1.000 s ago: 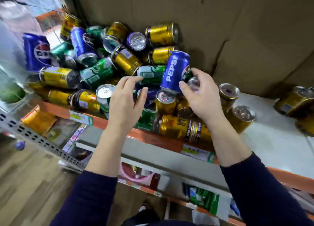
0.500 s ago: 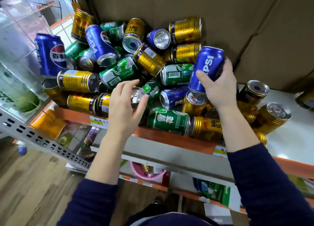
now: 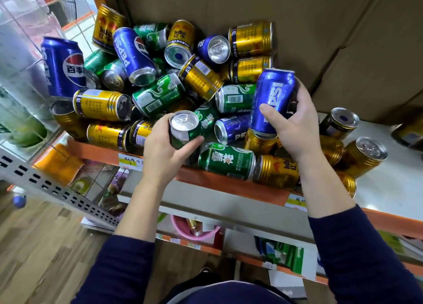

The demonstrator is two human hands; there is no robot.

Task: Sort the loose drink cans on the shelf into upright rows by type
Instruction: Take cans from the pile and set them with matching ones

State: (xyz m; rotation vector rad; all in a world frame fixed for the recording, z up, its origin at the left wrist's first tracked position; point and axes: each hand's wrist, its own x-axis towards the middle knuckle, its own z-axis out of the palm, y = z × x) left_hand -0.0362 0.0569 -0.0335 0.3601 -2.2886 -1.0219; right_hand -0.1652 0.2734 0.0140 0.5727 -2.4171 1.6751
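The shelf (image 3: 393,189) bears jumbled gold, green, blue cans (image 3: 160,94).

The left hand (image 3: 164,152) grips a green can (image 3: 184,129) near the shelf (image 3: 229,184) edge; right of it, the right hand (image 3: 290,129) holds a blue Pepsi can (image 3: 272,100) above the jumbled pile.

The 2 arms reach forward. The left hand (image 3: 165,153) grips a green can (image 3: 184,128); the right hand (image 3: 295,132) grips a blue can (image 3: 272,97).
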